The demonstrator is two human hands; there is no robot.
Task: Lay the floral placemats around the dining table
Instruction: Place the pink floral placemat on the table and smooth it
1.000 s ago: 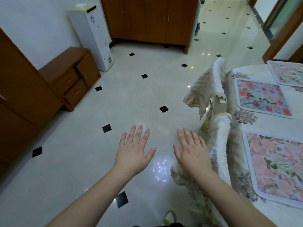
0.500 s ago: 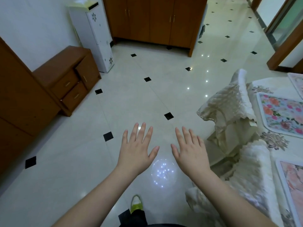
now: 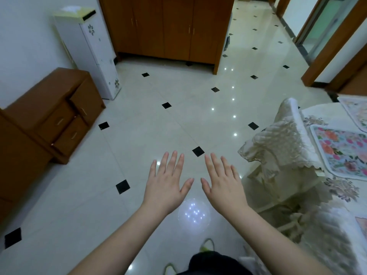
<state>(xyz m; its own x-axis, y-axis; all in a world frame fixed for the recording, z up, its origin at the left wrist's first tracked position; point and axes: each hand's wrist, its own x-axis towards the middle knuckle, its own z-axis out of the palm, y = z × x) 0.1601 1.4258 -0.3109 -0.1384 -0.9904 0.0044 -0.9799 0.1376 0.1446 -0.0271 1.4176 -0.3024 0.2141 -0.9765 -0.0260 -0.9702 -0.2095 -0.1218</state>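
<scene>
Both the left hand (image 3: 165, 185) and right hand (image 3: 223, 184) are spread flat and empty above the floor (image 3: 158, 116). Floral placemats (image 3: 341, 150) lie on the worktop (image 3: 321, 114) at right.

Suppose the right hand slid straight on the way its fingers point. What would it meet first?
Probably nothing soon: the right hand points up-left over bare floor, clear of the covered chair. The cupboard is far; depth is uncertain.

Glossy cream tiled floor (image 3: 158, 135) with small black diamond insets, reflecting ceiling lights. Brown wooden cabinets (image 3: 168, 26) and a low drawer unit (image 3: 65, 116) line white walls (image 3: 25, 36).
</scene>
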